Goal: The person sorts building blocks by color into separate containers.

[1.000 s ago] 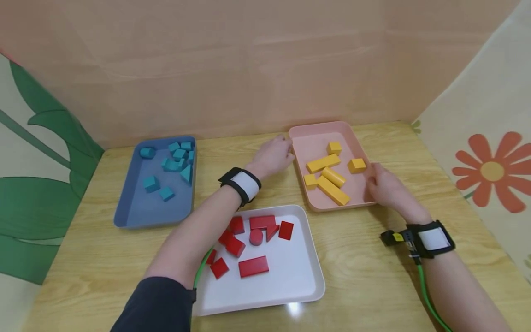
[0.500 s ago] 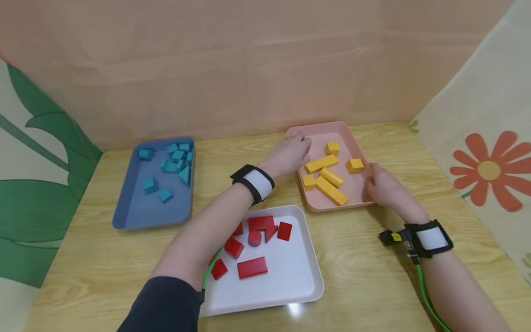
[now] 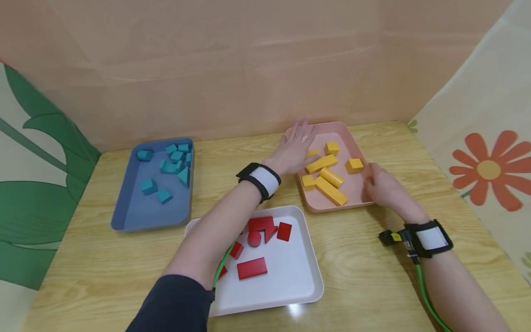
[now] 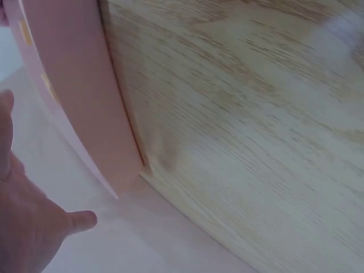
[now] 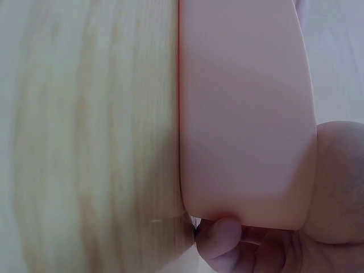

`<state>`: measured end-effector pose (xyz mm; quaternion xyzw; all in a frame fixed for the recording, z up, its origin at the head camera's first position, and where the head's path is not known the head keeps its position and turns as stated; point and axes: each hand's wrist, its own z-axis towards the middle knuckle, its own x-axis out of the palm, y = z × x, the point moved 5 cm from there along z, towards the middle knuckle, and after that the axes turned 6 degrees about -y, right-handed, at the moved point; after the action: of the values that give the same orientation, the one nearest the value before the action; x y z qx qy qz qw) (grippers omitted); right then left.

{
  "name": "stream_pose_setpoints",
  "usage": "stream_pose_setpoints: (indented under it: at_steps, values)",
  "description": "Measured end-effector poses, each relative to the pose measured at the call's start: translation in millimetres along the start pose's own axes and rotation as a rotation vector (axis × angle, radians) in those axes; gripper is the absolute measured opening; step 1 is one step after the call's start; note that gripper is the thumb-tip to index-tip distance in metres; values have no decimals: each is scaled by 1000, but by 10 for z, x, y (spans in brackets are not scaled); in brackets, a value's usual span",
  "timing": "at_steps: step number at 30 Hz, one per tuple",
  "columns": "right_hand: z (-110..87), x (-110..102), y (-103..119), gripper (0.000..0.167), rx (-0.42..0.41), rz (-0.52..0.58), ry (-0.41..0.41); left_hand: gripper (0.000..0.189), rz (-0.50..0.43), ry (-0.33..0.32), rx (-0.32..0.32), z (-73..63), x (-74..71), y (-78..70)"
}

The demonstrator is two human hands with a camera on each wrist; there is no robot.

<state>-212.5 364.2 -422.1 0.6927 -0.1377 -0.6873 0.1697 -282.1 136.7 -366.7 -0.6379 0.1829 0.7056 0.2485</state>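
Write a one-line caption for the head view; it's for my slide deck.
Two hands at a pink tray of yellow blocks.

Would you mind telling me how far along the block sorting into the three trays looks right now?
Done, it seems: teal blocks lie in the blue tray, red blocks in the white tray, yellow blocks in the pink tray; no loose blocks show on the table. In hand: the left hand lies flat over the pink tray's far corner; the right hand grips its near side. Little appears left.

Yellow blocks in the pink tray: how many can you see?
6. In the pink tray: one by the left hand, a far cube, a right cube, two bars, a near-left cube. The hand may hide others.
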Motion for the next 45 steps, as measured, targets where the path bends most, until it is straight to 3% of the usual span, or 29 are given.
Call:
stream_pose_setpoints:
  at_steps: [11,17,20,27,35,45]
  values:
    - [77,29,0,46,-7,24,33,80,23,49,-1,-142,54,122]
    - [105,-7,-37,29,-23,37,32,81,30,33,15,-283,-18,126]
    - [119,-31,-59,29,-36,36,30,82,14,49,8,-377,-86,140]
    - [106,-81,-126,39,-25,50,41,79,-16,47,6,-636,-301,273]
    - [73,-44,-211,47,52,80,126,81,-35,24,-20,-879,-336,429]
    - [95,-128,-155,87,49,-127,-34,83,-15,10,-59,-960,-300,554]
